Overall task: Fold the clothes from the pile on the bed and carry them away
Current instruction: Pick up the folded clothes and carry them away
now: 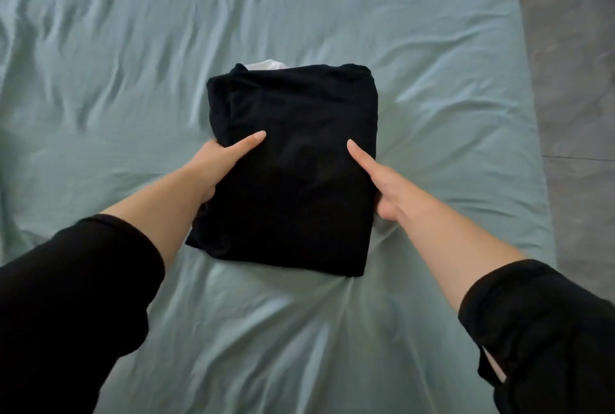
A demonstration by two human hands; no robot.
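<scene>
Together, the left hand (218, 167) and right hand (387, 189) clasp the folded black clothes (299, 107) at the sides, thumbs on top.

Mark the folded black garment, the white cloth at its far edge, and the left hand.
folded black garment (293, 187): head view, middle of top face.
white cloth (266, 65): head view, strip showing past the garment.
left hand (219, 164): head view, base of the thumb.

We see a plain black folded garment (293, 167), a sliver of perhaps white cloth (266, 65) behind it, a pale green sheet (133, 47), black sleeves (76, 297) and grey floor (572, 80).
</scene>
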